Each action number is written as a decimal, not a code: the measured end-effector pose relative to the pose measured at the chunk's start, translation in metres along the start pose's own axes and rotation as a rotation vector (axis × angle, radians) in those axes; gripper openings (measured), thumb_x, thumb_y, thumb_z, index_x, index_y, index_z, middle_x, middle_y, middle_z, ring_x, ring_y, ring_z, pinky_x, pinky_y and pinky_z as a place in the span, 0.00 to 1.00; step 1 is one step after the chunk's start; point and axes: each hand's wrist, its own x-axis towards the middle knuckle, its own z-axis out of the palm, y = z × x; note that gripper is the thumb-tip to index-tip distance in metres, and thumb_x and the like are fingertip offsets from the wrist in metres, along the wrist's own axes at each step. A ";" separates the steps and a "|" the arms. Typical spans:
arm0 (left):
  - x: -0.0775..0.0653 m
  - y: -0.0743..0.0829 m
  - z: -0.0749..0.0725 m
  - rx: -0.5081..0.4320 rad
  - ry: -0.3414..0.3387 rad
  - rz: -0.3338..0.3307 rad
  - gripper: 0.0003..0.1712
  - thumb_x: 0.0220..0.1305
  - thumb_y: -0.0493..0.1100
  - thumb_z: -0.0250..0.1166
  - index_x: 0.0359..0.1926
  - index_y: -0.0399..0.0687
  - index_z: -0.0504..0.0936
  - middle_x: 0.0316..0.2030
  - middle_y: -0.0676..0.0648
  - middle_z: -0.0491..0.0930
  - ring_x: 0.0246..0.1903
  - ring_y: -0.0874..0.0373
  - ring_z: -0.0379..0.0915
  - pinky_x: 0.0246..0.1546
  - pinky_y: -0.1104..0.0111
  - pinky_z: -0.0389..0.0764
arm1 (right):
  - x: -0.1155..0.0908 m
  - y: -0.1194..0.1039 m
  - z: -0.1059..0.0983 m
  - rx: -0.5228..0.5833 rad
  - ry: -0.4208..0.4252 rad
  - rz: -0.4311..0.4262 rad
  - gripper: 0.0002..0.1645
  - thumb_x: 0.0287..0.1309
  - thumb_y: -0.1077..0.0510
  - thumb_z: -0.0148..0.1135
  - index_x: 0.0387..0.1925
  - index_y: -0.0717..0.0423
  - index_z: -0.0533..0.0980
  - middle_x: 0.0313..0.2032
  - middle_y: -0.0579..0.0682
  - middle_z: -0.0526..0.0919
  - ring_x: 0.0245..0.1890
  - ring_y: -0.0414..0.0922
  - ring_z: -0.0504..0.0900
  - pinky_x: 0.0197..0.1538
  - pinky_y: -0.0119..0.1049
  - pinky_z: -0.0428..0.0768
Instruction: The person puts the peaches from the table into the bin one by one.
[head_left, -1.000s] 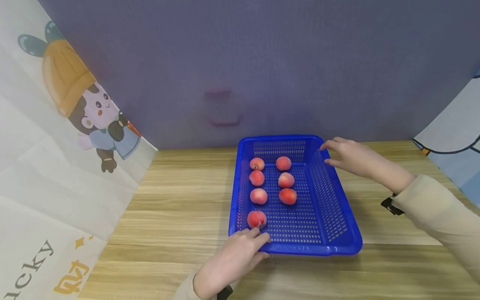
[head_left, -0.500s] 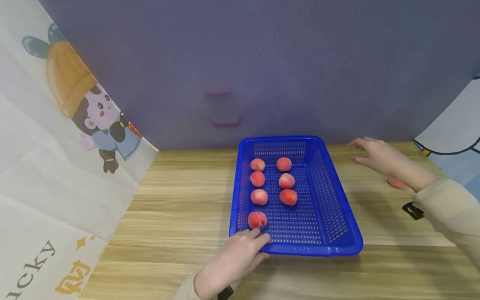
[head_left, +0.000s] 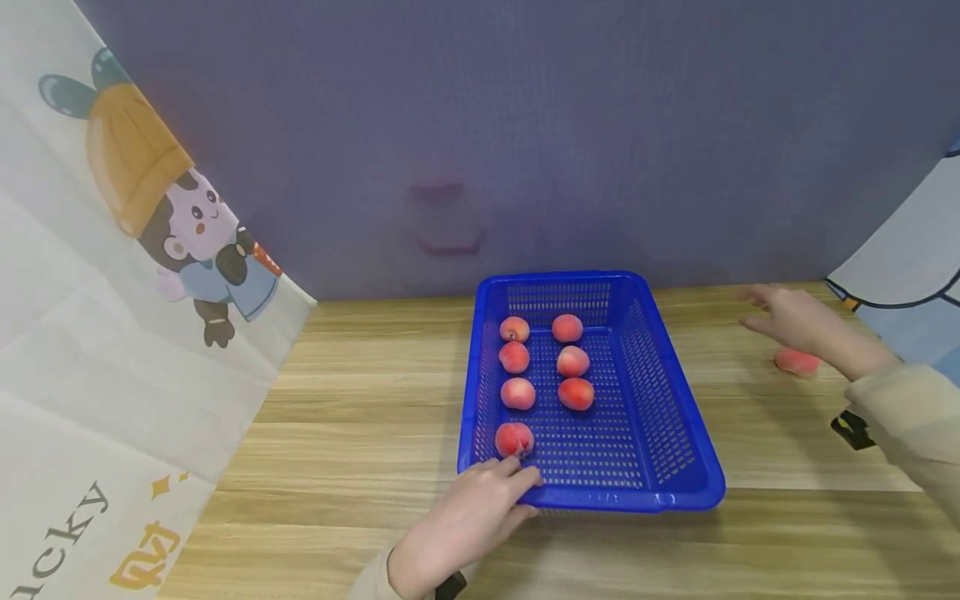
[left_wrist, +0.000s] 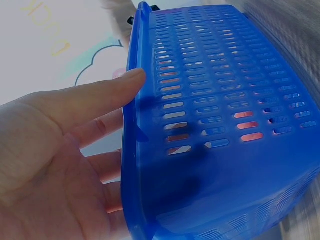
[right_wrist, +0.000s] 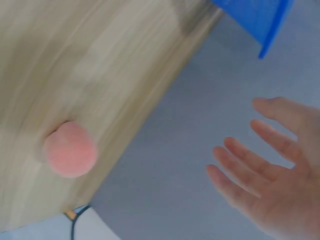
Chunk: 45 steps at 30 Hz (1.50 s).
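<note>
A blue plastic basket (head_left: 675,400) with slotted walls stands on the table. Inside it lie several red-pink peaches (head_left: 573,361) in two rows. My left hand (head_left: 476,512) grips the basket's near rim at its left part, thumb outside and fingers over the inner side, as the left wrist view shows (left_wrist: 60,150). My right hand (head_left: 798,321) hovers to the right of the basket with fingers spread and nothing in them. One more peach (head_left: 797,362) lies on the table just below the right hand, partly covered by the wrist in the head view and fully visible in the right wrist view.
The wooden table (head_left: 360,400) ends at a grey-purple partition (head_left: 570,142) at the back. A white printed sheet with a cartoon figure (head_left: 198,225) hangs on the left. Another printed sheet (head_left: 911,258) stands at the right edge.
My right hand has moved from the basket's right rim rightward, away from it, and the loose peach has come into view. The left hand has stayed on the rim.
</note>
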 end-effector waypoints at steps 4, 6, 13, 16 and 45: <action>-0.001 0.000 0.001 0.012 0.012 -0.001 0.12 0.48 0.50 0.65 0.32 0.51 0.74 0.28 0.53 0.74 0.24 0.61 0.72 0.27 0.72 0.70 | -0.002 0.011 0.005 -0.009 0.005 0.007 0.22 0.53 0.63 0.55 0.46 0.75 0.66 0.41 0.75 0.72 0.41 0.68 0.71 0.39 0.57 0.70; -0.001 0.000 0.001 0.016 0.016 -0.002 0.13 0.48 0.50 0.65 0.31 0.51 0.73 0.28 0.53 0.74 0.24 0.61 0.72 0.27 0.72 0.70 | -0.003 0.017 0.006 -0.012 -0.015 0.021 0.22 0.54 0.62 0.55 0.46 0.76 0.65 0.41 0.76 0.71 0.41 0.69 0.71 0.39 0.57 0.69; -0.001 0.001 0.000 0.008 0.011 -0.005 0.12 0.49 0.50 0.65 0.32 0.51 0.73 0.28 0.53 0.74 0.24 0.61 0.72 0.28 0.72 0.70 | -0.008 0.034 0.011 -0.010 -0.083 0.065 0.26 0.55 0.59 0.53 0.47 0.77 0.64 0.41 0.78 0.69 0.41 0.71 0.69 0.38 0.56 0.70; -0.001 0.001 0.000 0.009 0.009 -0.005 0.12 0.49 0.50 0.65 0.32 0.51 0.74 0.28 0.53 0.74 0.24 0.61 0.72 0.28 0.72 0.70 | -0.011 0.039 0.014 -0.007 -0.089 0.074 0.26 0.54 0.59 0.54 0.47 0.78 0.63 0.42 0.78 0.69 0.41 0.71 0.69 0.39 0.57 0.69; -0.001 0.004 -0.002 0.015 -0.022 -0.022 0.12 0.50 0.50 0.64 0.33 0.52 0.74 0.30 0.53 0.75 0.26 0.62 0.72 0.29 0.72 0.71 | -0.024 0.086 0.058 -0.010 -0.053 0.142 0.25 0.49 0.59 0.51 0.41 0.80 0.64 0.29 0.72 0.75 0.38 0.71 0.67 0.41 0.59 0.66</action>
